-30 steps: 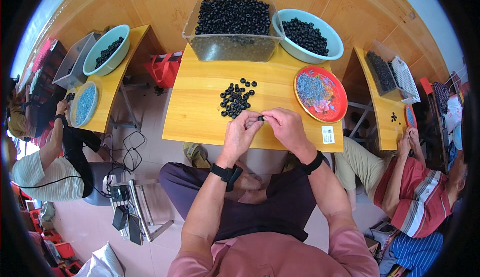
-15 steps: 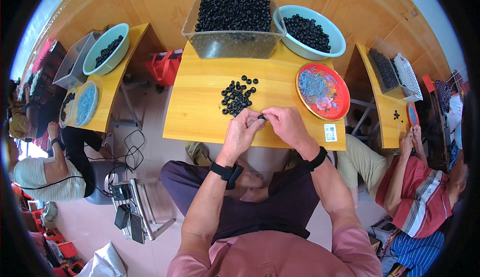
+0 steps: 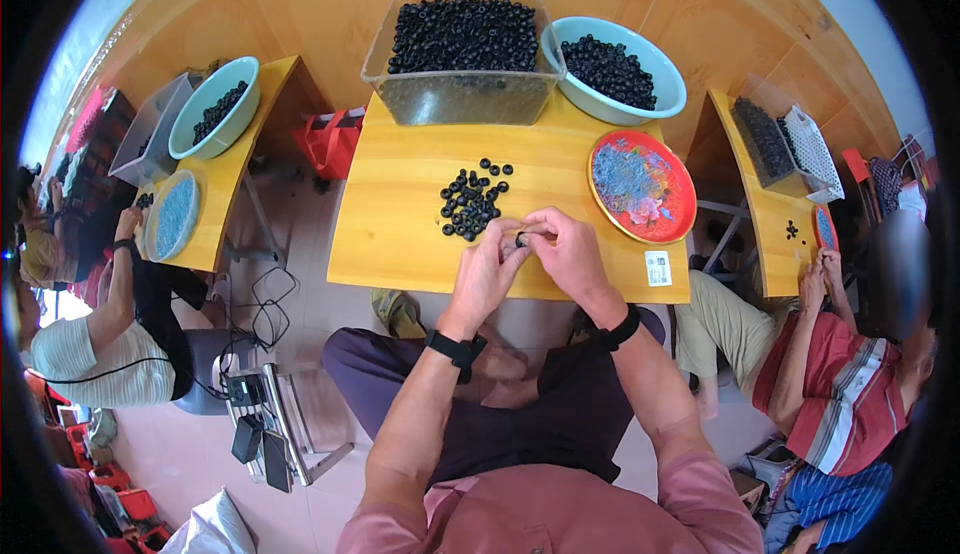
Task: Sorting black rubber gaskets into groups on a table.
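My left hand point(image 3: 487, 270) and my right hand point(image 3: 566, 249) meet over the front of a yellow wooden table point(image 3: 400, 224). Together they pinch a small black ring point(image 3: 520, 240) between the fingertips. A loose pile of several black rings point(image 3: 472, 201) lies on the table just beyond my hands. Behind it stands a clear plastic tub point(image 3: 462, 59) full of black rings, and a light blue bowl point(image 3: 620, 72) with more of them. A red plate point(image 3: 641, 185) holding small bluish pieces sits to the right.
A small white label point(image 3: 658, 267) lies near the table's front right corner. On the left a person point(image 3: 95, 324) works at another yellow table with a teal bowl point(image 3: 212, 107) and a blue plate point(image 3: 172, 216). Another person point(image 3: 850, 374) sits at right.
My hands stay together at the table's front, with only slight finger movement on the ring. The person at left has shifted an arm a little.
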A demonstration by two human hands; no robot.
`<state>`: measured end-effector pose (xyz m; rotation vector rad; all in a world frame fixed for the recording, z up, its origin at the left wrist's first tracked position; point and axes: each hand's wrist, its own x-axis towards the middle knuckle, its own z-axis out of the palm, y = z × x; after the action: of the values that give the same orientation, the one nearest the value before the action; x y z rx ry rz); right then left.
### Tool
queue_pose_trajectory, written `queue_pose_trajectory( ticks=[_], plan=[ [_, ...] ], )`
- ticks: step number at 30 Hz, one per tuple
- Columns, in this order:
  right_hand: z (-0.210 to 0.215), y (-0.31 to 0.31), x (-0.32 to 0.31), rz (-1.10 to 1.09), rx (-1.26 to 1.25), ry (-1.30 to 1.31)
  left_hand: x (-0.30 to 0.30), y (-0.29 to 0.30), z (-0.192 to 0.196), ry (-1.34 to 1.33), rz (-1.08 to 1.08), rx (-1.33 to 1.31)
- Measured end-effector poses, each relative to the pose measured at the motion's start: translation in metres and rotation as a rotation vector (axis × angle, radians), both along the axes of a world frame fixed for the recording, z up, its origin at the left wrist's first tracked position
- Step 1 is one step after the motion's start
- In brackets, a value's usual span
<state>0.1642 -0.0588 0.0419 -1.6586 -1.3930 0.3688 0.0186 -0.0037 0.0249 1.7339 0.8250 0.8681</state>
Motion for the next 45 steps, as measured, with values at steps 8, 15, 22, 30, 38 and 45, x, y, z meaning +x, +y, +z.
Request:
queue_pose_trajectory(
  ticks=[8,15,22,30,38,45],
  plan=[
    [-0.004,-0.006,0.005,0.009,-0.113,0.344,0.0,-0.006,0.003,0.078,-0.017,0.227],
    [-0.013,-0.006,-0.008,-0.006,-0.102,0.361,-0.001,-0.007,-0.015,0.14,0.05,0.272],
    [-0.016,-0.006,-0.007,0.005,-0.096,0.411,-0.001,-0.006,-0.019,0.187,0.031,0.26],
    [-0.013,-0.006,-0.004,0.049,-0.2,0.401,-0.004,-0.005,-0.019,0.174,-0.003,0.35],
    [-0.024,-0.004,0.011,0.075,-0.141,0.394,0.0,-0.008,-0.011,0.23,-0.029,0.246],
    [0.068,0.02,0.098,0.05,-0.265,-0.053,-0.008,-0.006,-0.013,0.18,-0.034,0.192]
  ],
)
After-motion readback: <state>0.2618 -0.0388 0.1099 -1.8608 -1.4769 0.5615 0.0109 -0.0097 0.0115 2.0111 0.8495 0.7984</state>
